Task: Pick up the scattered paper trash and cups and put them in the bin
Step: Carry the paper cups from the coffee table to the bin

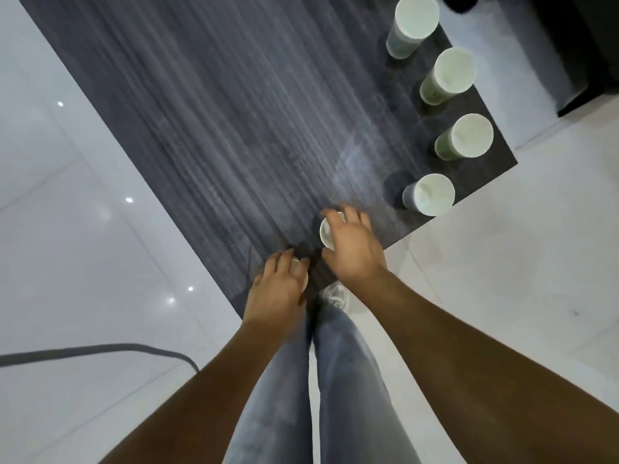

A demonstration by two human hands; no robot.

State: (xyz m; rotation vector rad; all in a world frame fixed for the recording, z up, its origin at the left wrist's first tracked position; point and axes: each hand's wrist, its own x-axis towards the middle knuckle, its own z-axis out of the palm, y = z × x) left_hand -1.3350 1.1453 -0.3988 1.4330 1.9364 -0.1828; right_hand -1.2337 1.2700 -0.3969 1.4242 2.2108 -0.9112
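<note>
Left hand (279, 286), right hand (351, 249), fingers curled

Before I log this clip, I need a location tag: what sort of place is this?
Probably an office or break room: a dark wood-grain table on glossy white floor tiles, with paper cups lined along its edge.

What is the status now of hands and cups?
Left hand and right hand each grip a cup. Four cups stand free along table edge. No bin or paper trash visible.
</note>
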